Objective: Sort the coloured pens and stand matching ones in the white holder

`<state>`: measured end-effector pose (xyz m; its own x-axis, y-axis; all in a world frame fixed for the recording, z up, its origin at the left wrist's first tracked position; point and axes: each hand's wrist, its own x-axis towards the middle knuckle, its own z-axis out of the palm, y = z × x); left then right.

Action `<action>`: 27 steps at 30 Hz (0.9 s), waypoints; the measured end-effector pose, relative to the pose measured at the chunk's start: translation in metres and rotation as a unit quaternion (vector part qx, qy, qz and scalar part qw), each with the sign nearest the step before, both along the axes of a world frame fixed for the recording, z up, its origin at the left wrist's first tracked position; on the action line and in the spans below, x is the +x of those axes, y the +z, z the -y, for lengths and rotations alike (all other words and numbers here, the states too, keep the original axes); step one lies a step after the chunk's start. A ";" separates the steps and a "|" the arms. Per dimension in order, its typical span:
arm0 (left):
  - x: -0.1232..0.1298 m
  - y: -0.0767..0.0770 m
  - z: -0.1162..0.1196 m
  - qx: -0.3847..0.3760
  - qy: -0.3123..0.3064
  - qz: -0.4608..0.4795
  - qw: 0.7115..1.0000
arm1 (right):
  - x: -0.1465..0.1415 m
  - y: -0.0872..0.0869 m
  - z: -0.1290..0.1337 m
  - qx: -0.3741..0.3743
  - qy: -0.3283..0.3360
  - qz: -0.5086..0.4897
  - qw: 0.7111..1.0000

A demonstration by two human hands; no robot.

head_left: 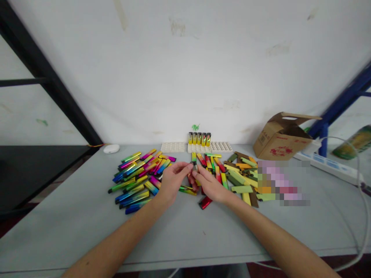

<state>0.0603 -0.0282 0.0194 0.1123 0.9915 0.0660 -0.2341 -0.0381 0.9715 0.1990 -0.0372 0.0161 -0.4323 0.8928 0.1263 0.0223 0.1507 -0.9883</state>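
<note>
"What have you got there?"

"One small lighter-like piece (194,166), over the middle of the desk (188,231); my left hand (173,179) and right hand (211,183) meet around it, fingertips closed in a pinch near its grey end; my fingers cover much of it, so I cannot tell its whole shape."

"Why both hands?"

"It looks too slim for a full fist, I'd say; two pinches steady it from either side and leave its end in my sight."

"And the heaps?"

"Shiny multicoloured pieces (136,175) lie toward the left edge, matte pieces (237,177) toward the right; a bright red, yellow and green group (218,172) lies between; probably they are parted by finish, so each kind is within easy reach; one red piece (205,202) lies nearest the front edge."

"What stands at the back?"

"Five lighters (199,139), upright in the middle one of three white racks (172,147) along the back edge; the rack likely keeps them from toppling; the open cardboard box (275,143) sits by the back right corner, a power strip (330,166) beside it; a white case (111,148) lies near the back left corner, presumably out of my way."
</note>
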 end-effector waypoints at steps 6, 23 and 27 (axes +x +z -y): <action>-0.002 -0.002 -0.001 -0.014 -0.030 0.021 0.999 | 0.001 -0.001 0.001 0.021 -0.001 0.017 1.000; 0.002 -0.008 -0.004 -0.024 0.074 0.029 0.997 | -0.002 -0.003 0.001 0.053 -0.021 0.022 0.998; 0.004 -0.007 -0.002 -0.028 0.095 0.016 0.995 | -0.001 -0.006 0.000 0.065 -0.040 0.040 0.996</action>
<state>0.0643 -0.0260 0.0119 -0.0782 0.9969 0.0104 -0.2591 -0.0304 0.9654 0.1982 -0.0375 0.0096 -0.3748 0.9028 0.2110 0.1181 0.2722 -0.9550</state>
